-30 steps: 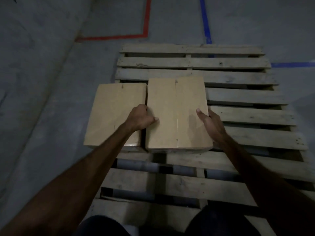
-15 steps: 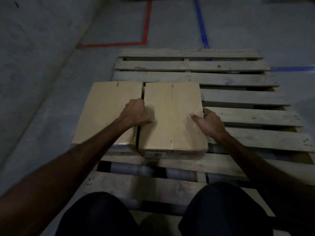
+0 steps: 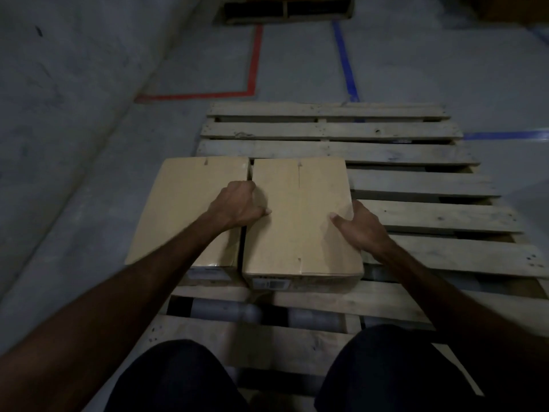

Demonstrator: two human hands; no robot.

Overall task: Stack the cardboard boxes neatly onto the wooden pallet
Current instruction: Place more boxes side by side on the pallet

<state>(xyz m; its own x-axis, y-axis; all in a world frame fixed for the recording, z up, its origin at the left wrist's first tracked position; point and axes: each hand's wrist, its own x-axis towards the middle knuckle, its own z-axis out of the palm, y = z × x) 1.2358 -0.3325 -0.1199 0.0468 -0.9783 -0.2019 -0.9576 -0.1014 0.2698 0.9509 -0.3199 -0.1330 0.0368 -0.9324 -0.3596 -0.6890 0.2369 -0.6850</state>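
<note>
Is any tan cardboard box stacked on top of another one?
No, the two tan cardboard boxes sit side by side directly on the wooden slatted pallet.

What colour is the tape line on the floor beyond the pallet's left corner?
Red tape line, seen in the head view.

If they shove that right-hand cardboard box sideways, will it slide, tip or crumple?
The right-hand box looks low and wide, so it probably slides rather than tips. Its flat, undented top suggests stiffness. The rough pallet slats and gaps may snag it.
</note>
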